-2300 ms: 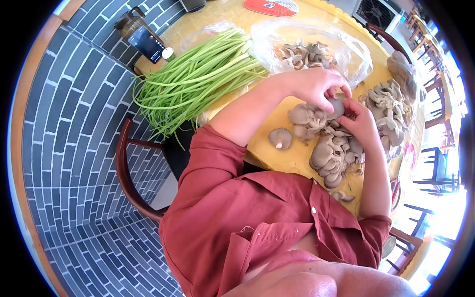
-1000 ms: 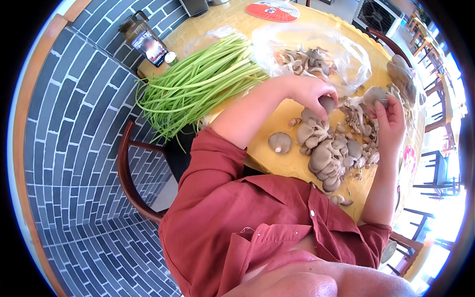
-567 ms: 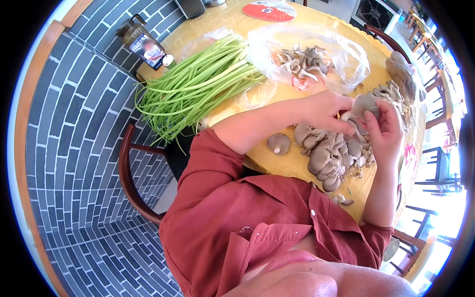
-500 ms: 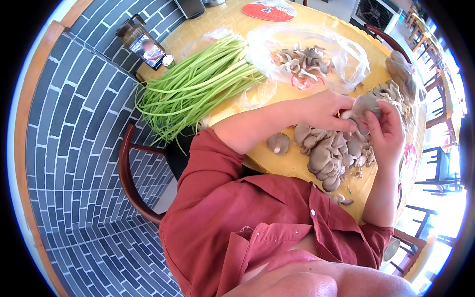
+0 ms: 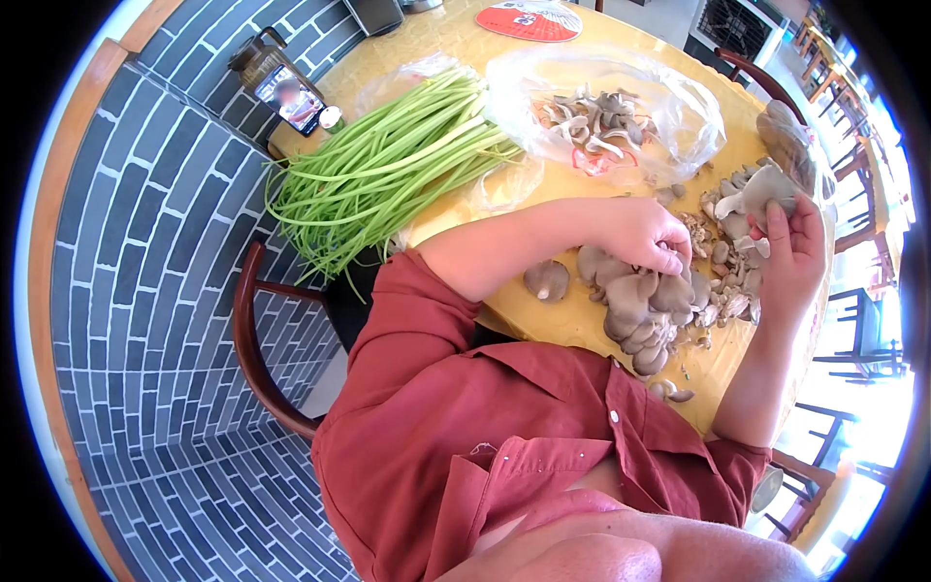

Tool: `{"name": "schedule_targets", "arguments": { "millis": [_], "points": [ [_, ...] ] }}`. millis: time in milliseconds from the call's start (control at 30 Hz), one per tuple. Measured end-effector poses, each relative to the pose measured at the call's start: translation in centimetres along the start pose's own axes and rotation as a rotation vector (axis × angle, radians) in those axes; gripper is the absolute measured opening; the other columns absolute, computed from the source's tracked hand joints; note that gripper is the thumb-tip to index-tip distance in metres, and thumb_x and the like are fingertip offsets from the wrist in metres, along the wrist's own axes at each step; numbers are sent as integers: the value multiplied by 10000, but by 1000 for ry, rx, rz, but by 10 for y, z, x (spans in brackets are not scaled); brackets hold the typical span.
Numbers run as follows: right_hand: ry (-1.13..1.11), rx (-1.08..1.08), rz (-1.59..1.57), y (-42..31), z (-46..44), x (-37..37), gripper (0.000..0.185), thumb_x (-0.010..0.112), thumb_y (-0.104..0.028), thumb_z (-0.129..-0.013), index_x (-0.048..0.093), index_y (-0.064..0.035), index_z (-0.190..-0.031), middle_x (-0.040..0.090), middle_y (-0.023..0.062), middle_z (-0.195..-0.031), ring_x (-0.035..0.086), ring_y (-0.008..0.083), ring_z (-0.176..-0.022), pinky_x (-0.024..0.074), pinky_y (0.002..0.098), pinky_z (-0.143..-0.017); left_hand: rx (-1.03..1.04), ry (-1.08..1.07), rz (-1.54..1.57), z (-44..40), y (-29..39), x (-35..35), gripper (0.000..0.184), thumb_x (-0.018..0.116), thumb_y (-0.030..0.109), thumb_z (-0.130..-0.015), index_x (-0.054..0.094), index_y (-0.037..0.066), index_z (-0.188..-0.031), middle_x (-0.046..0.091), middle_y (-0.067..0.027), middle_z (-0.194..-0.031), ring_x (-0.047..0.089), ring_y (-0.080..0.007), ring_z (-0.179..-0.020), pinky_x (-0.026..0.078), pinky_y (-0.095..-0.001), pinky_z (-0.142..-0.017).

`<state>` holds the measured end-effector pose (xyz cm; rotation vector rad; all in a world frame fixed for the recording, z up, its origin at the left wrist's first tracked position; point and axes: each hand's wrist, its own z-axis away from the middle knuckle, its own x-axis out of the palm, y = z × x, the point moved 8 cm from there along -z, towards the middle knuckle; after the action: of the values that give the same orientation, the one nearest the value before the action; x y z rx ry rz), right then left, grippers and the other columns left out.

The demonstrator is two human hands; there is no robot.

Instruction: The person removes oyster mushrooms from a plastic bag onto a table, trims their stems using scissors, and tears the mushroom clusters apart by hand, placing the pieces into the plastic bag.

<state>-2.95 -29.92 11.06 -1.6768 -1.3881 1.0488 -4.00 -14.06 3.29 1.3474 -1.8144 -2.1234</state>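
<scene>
My right hand (image 5: pixel 797 238) pinches a grey oyster mushroom (image 5: pixel 764 194) between thumb and fingers, its broad cap raised above the table at the right. Opposite it, my left hand (image 5: pixel 648 236) is closed, fingers curled down on an oyster mushroom (image 5: pixel 671 294) over the near heap; the fingertips are partly hidden. Beneath the hands lies a heap of oyster mushrooms (image 5: pixel 642 339), with broken pieces (image 5: pixel 722 303) to its right. One single mushroom (image 5: pixel 547 280) rests beside my left forearm. Beyond my hands, a clear plastic bag (image 5: pixel 693 126) holds torn mushrooms (image 5: pixel 599 118).
A bundle of long green stalks (image 5: pixel 388 165) lies left of the bag. Behind it stand a phone (image 5: pixel 289 97) against a brown jug (image 5: pixel 260 58) and a small can (image 5: pixel 332 119). A red and white fan (image 5: pixel 529 19) lies at the far edge. A brick-patterned wall (image 5: pixel 175 242) borders the left.
My hands have moved apart. The right one has gone right with a mushroom; the left one has drawn back and down onto the near heap.
</scene>
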Motion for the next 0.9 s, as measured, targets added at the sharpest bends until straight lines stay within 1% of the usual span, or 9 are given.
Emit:
{"name": "schedule_targets", "arguments": {
  "millis": [33,133,233,333,433,500,567,633,900],
  "points": [
    [-33,28,-3,2,-1,-1,273,575,-12,-879,508,42,-1138,603,86,-977,595,113,-807,483,221,-696,-3,25,-40,-1,0,1,332,621,315,-825,636,82,-1061,651,-71,-972,609,-202,-854,472,-322,-757],
    [-192,28,-37,-5,2,15,330,567,27,-855,494,31,-1177,584,86,-1062,579,113,-909,471,227,-757,328,169,-382,-5,-1,0,377,635,315,-818,605,71,-1104,637,-93,-1023,607,-233,-883,485,-333,-758],
    [-315,42,-50,-8,9,32,386,557,58,-829,478,17,-1204,569,85,-1110,554,108,-984,459,226,-797,164,190,-235,6,9,-24,427,677,273,-791,564,41,-1131,622,-97,-1010,596,-196,-907,499,-315,-731],
    [-419,104,-66,0,12,45,394,569,60,-814,481,-7,-1192,584,75,-1078,565,102,-958,461,216,-800,21,183,54,13,17,-41,444,721,201,-759,546,17,-1124,610,-88,-970,593,-152,-860,506,-281,-692],
    [-391,109,-26,10,15,50,369,620,31,-785,508,-24,-1133,610,60,-987,580,97,-900,479,221,-759,158,305,339,10,16,-44,495,780,244,-705,573,13,-1091,617,-60,-904,592,-110,-740,499,-252,-638],
    [-392,102,-34,10,16,54,314,643,-3,-781,528,-13,-1072,624,64,-928,598,100,-836,501,239,-727,-66,313,538,10,3,-37,367,760,193,-735,588,5,-1000,620,-37,-800,579,-75,-647,488,-223,-565],
    [-348,85,39,12,16,53,275,682,-75,-776,577,-10,-1022,633,47,-883,599,92,-784,503,243,-704,-51,407,589,10,7,-40,257,726,134,-769,595,8,-951,613,-18,-729,561,-55,-588,473,-202,-524],
    [-328,127,166,25,15,50,254,711,-154,-770,614,-12,-957,624,30,-744,566,84,-672,467,243,-623,-34,447,637,10,6,-40,221,704,107,-787,596,10,-955,617,-22,-750,566,-62,-605,477,-202,-533],
    [-279,174,-1,26,18,55,159,683,-109,-810,616,-17,-921,616,15,-727,561,62,-669,453,222,-604,14,536,719,10,1,-41,146,636,64,-842,581,5,-963,616,-41,-796,580,-82,-654,492,-211,-571]
  ]
}}
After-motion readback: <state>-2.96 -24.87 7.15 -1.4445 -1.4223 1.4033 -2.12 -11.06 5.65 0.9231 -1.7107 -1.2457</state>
